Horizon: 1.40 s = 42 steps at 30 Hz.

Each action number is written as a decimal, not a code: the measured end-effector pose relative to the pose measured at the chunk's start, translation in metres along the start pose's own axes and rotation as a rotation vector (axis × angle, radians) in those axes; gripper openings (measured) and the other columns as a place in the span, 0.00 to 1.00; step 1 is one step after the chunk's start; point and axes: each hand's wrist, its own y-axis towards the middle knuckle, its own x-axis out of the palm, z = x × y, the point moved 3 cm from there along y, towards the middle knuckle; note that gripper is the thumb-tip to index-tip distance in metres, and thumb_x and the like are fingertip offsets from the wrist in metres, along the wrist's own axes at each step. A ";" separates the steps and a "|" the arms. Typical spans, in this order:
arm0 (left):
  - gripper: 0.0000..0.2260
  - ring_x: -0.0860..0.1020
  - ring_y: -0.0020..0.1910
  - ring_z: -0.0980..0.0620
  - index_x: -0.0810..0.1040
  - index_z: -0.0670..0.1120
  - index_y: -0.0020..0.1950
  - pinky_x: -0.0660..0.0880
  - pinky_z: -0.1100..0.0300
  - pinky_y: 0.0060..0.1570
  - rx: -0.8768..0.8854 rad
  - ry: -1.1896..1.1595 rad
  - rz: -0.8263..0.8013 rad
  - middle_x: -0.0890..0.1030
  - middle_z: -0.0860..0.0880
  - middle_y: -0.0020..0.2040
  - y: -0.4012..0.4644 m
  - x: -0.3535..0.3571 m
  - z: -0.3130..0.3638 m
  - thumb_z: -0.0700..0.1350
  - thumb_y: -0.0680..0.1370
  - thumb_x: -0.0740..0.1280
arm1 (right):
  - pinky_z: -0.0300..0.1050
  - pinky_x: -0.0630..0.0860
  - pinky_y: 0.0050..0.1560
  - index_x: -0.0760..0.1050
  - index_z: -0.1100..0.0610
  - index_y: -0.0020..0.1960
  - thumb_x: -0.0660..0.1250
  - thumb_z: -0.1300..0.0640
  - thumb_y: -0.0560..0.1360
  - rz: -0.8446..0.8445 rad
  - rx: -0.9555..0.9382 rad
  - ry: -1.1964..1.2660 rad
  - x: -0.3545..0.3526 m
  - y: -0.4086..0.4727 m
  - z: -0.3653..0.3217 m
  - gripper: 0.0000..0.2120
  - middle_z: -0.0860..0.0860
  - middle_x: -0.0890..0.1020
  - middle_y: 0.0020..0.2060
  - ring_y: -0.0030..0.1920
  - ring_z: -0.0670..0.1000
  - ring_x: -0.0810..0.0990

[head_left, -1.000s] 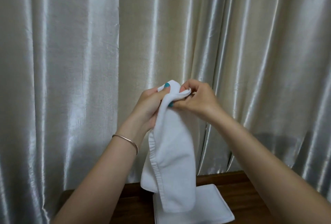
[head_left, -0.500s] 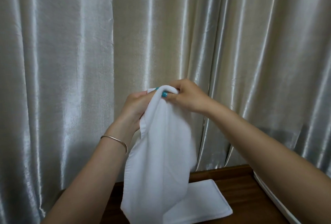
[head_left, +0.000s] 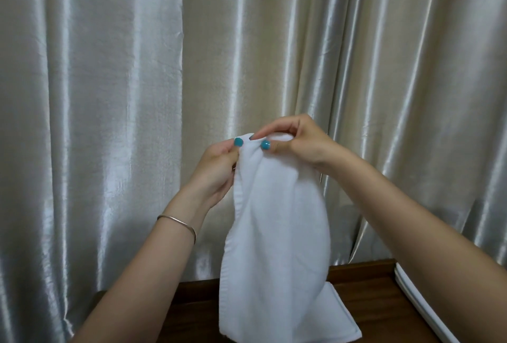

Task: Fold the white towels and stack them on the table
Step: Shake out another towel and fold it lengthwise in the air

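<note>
- You've got the white towel (head_left: 277, 233) up in the air in front of the curtain (head_left: 109, 95), hanging straight down, so its long axis runs vertical, top edge at your hands and the bottom end dangling down over the bench (head_left: 365, 296).
- Your left hand (head_left: 216, 175) is pinching the top left corner between thumb and fingers (head_left: 238, 141); the fingers are curled in tight on the cloth, not spread.
- Your right hand (head_left: 299, 142) has the top edge just beside it, thumb in front and the other fingers curled over the back, so also a pinch. The two hands are nearly touching at the top.
- The towel looks doubled lengthwise, with a hemmed edge running down its left side. It bulges out a bit in the middle.
- Under it there's a folded towel (head_left: 340, 323) lying flat on the dark wood bench, partly hidden behind the hanging one.
- At the right edge of the bench there's more white cloth (head_left: 417, 296), mostly cut off by your right forearm, can't tell what shape it's in.
- Thin metal bracelet (head_left: 178, 222) on your left wrist.
</note>
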 end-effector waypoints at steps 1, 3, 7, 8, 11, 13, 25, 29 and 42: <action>0.11 0.83 0.50 0.50 0.82 0.41 0.57 0.79 0.61 0.46 0.018 0.002 -0.038 0.85 0.43 0.50 0.000 0.001 0.000 0.36 0.80 0.61 | 0.32 0.75 0.43 0.83 0.51 0.43 0.70 0.67 0.72 -0.005 0.002 -0.012 -0.001 0.000 0.001 0.12 0.40 0.85 0.39 0.42 0.38 0.82; 0.11 0.83 0.50 0.49 0.82 0.42 0.56 0.79 0.60 0.46 0.024 0.020 -0.087 0.85 0.43 0.50 -0.002 0.003 0.000 0.36 0.81 0.61 | 0.34 0.76 0.43 0.83 0.49 0.42 0.73 0.64 0.70 0.001 0.021 -0.047 -0.002 0.000 0.002 0.10 0.41 0.85 0.39 0.42 0.40 0.82; 0.10 0.83 0.48 0.47 0.84 0.43 0.51 0.81 0.57 0.46 -0.005 -0.016 -0.092 0.85 0.40 0.49 -0.002 0.008 -0.003 0.37 0.79 0.63 | 0.36 0.74 0.36 0.81 0.50 0.33 0.80 0.54 0.63 0.027 0.093 -0.156 -0.004 -0.004 0.003 0.07 0.44 0.82 0.31 0.34 0.42 0.78; 0.09 0.83 0.49 0.46 0.84 0.43 0.51 0.81 0.55 0.49 -0.004 -0.003 -0.094 0.84 0.39 0.51 -0.001 0.009 -0.003 0.37 0.78 0.64 | 0.38 0.73 0.35 0.80 0.51 0.32 0.79 0.53 0.64 0.016 0.104 -0.183 -0.003 -0.005 0.004 0.09 0.45 0.81 0.31 0.33 0.43 0.77; 0.09 0.80 0.51 0.46 0.84 0.44 0.53 0.77 0.50 0.57 -0.012 0.092 -0.077 0.82 0.38 0.53 -0.001 0.007 -0.005 0.41 0.75 0.68 | 0.45 0.68 0.34 0.72 0.54 0.35 0.73 0.58 0.71 -0.020 0.113 -0.248 -0.006 -0.005 0.003 0.12 0.51 0.76 0.30 0.33 0.48 0.73; 0.10 0.81 0.53 0.47 0.82 0.40 0.57 0.79 0.54 0.54 -0.022 0.058 -0.040 0.83 0.40 0.54 0.001 0.004 -0.008 0.40 0.78 0.66 | 0.46 0.68 0.35 0.71 0.55 0.43 0.68 0.65 0.75 -0.071 0.120 -0.143 -0.007 -0.007 0.003 0.09 0.54 0.76 0.32 0.34 0.51 0.72; 0.09 0.83 0.52 0.48 0.82 0.41 0.56 0.78 0.61 0.49 0.044 0.180 -0.050 0.85 0.42 0.51 -0.009 0.009 -0.006 0.40 0.81 0.63 | 0.34 0.77 0.41 0.81 0.56 0.42 0.75 0.64 0.69 0.009 0.065 -0.008 0.002 -0.009 0.009 0.05 0.47 0.86 0.35 0.40 0.43 0.84; 0.11 0.81 0.57 0.42 0.81 0.41 0.58 0.77 0.52 0.59 0.053 0.280 -0.058 0.84 0.39 0.54 -0.013 0.011 -0.003 0.35 0.80 0.61 | 0.33 0.76 0.38 0.83 0.53 0.40 0.74 0.65 0.69 0.031 0.026 -0.097 0.010 -0.008 0.006 0.07 0.44 0.84 0.35 0.36 0.42 0.81; 0.15 0.76 0.57 0.31 0.82 0.43 0.57 0.69 0.38 0.65 0.077 0.392 -0.120 0.79 0.32 0.57 -0.016 0.009 0.006 0.33 0.79 0.58 | 0.33 0.71 0.32 0.82 0.47 0.34 0.80 0.58 0.63 0.377 -0.006 -0.074 0.015 -0.003 0.018 0.09 0.44 0.81 0.34 0.30 0.41 0.74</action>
